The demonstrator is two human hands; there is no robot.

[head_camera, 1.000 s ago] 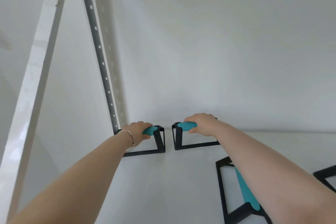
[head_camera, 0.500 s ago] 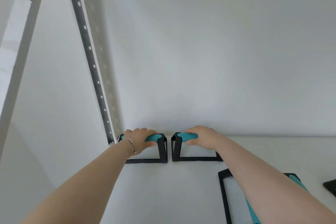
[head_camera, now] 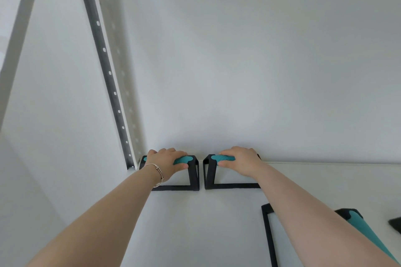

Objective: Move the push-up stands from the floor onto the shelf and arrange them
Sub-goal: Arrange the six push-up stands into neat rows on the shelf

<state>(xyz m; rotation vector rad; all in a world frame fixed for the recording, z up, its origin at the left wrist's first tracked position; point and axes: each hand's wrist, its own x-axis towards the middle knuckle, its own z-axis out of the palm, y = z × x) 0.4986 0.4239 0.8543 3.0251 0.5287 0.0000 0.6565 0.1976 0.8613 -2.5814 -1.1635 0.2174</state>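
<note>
The left hand [head_camera: 167, 161] is wrapped over the top of the left push-up stand [head_camera: 193, 176], a black flat-bar frame with a teal textured grip. Its fingers curl over the far side of the grip and the thumb is tucked under the near side. The right hand [head_camera: 240, 161] holds the right push-up stand [head_camera: 209, 174], a matching black frame with a teal grip, in the same way: thumb beneath the bar, the grip's rounded end showing just inward of the knuckles. Both stands sit upright with their bases flat on the white shelf [head_camera: 195, 223], at its far edge against the pale grey back wall [head_camera: 238, 71]. The two frames stand side by side between the hands, with their inner uprights parallel and only just apart. Just outside the left hand, the outer end of the left stand sits close to the foot of a grey perforated metal upright [head_camera: 104, 54] that rises along the corner. A thin silver bangle [head_camera: 157, 172] circles the left wrist. Nearer the person than the right hand, a third push-up stand [head_camera: 268, 234] of the same black frame and teal grip lies on the shelf, much of it hidden by the right forearm. Farther out to the right of that hand, at the edge of view, a small dark shape [head_camera: 395, 224] is cut off and cannot be identified
</note>
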